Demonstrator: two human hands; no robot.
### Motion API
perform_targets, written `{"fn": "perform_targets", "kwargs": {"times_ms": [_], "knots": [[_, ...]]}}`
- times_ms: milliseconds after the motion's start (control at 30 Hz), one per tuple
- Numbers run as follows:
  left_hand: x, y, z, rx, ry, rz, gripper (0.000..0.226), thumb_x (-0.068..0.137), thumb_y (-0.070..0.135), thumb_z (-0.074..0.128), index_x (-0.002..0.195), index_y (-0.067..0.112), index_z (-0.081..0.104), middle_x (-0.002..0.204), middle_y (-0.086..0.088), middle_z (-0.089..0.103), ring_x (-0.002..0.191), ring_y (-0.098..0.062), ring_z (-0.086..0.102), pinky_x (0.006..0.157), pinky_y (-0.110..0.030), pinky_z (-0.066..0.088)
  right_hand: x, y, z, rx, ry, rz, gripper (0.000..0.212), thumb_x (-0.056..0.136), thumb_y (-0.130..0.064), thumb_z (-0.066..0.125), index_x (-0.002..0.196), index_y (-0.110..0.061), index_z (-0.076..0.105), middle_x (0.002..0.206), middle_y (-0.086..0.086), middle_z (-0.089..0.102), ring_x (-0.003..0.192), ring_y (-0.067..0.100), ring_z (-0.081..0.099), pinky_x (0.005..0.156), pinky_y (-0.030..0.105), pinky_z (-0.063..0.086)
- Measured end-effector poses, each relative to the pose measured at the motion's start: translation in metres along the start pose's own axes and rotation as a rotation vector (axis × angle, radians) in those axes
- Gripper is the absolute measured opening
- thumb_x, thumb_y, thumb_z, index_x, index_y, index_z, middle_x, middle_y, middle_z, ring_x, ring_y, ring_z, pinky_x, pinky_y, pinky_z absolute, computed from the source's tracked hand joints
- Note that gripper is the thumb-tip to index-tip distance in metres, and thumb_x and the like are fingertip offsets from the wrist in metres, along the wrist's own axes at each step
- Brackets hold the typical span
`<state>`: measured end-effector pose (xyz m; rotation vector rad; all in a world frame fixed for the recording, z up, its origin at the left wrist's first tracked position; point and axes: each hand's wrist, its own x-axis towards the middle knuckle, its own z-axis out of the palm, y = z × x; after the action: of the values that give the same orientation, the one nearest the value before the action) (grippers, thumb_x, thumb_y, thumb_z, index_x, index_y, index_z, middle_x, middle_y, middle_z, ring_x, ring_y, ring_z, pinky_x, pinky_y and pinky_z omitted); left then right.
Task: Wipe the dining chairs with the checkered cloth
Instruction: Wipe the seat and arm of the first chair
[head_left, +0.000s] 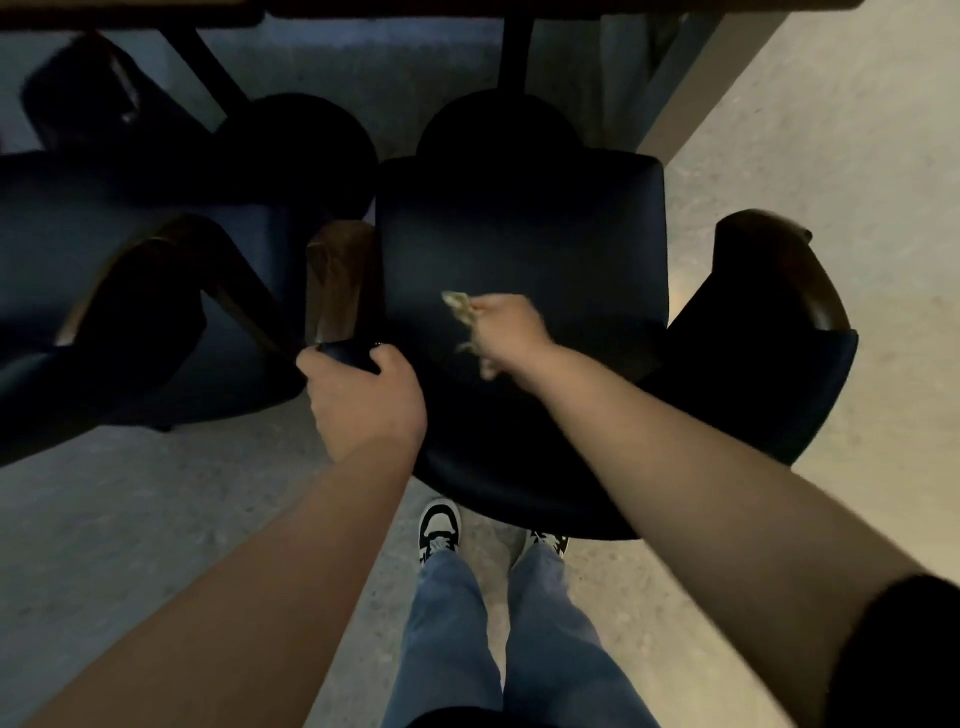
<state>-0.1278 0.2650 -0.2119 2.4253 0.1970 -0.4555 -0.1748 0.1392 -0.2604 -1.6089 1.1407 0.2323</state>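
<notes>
Over at about 9 o'clock a second dark chair (104, 223) is seen, tucked toward the table (363, 5), with its brown wooden arm (171, 270) angled across the seat. Just right of that, another wooden arm (337, 280) is stood up between the two chairs. Right below it the left hand (363, 400) is wrapped around the top edge of the near chair's back, fingers curled over the dark padding, thumb on the near side.

Dead center, the dark seat (519, 234) of the near chair is taken up by the action: the cloth (465, 314) is bunched up and held against the seat by the right hand (511, 327), fingers closed around it so only pale scraps are left poking out. It's pretty blurred, so the checks can't really be made out.

At 3 o'clock the chair's other wooden arm (779, 260) is seen curving over the pale floor (857, 156). Down at 6 o'clock, jeans (447, 623) and black-and-white sneakers (439, 527) are visible behind the chair back.
</notes>
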Motion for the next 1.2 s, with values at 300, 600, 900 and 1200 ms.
{"fn": "perform_targets", "kwargs": {"times_ms": [300,600,900,1200], "knots": [[-0.004,0.004,-0.004,-0.005,-0.036,-0.007,0.04,0.09,0.031,0.051,0.123,0.011,0.039,0.119,-0.017,0.057,0.106,-0.038,0.056,0.087,-0.042,0.045,-0.034,0.042,-0.014,-0.644,-0.359,-0.109,0.037,0.086,-0.006,0.048,0.118,-0.015,0.067,0.114,0.013,0.066,0.107,0.028,0.062,0.087,0.029,0.048],[-0.002,0.002,-0.002,0.006,-0.018,0.006,0.045,0.09,0.031,0.051,0.127,0.009,0.038,0.122,-0.018,0.056,0.109,-0.038,0.055,0.087,-0.042,0.044,-0.006,0.038,-0.053,-0.521,-0.181,0.055,0.028,0.092,-0.02,0.052,0.098,-0.001,0.072,0.094,0.014,0.071,0.073,0.028,0.065,0.055,0.023,0.048],[-0.001,-0.001,-0.001,-0.005,-0.01,0.017,0.039,0.09,0.031,0.052,0.12,0.01,0.04,0.117,-0.017,0.057,0.106,-0.037,0.056,0.081,-0.036,0.04,0.011,0.012,0.031,-0.479,-0.298,-0.062,0.031,0.089,-0.009,0.05,0.117,-0.001,0.063,0.116,0.017,0.064,0.104,0.031,0.061,0.078,0.029,0.046],[-0.001,-0.001,-0.001,0.014,-0.018,0.008,0.041,0.09,0.034,0.052,0.12,0.01,0.039,0.119,-0.018,0.056,0.108,-0.039,0.055,0.088,-0.045,0.045,-0.011,0.08,-0.145,-1.458,-0.295,0.089,0.03,0.096,-0.016,0.044,0.123,-0.013,0.057,0.13,0.01,0.057,0.119,0.028,0.054,0.098,0.04,0.04]]}}
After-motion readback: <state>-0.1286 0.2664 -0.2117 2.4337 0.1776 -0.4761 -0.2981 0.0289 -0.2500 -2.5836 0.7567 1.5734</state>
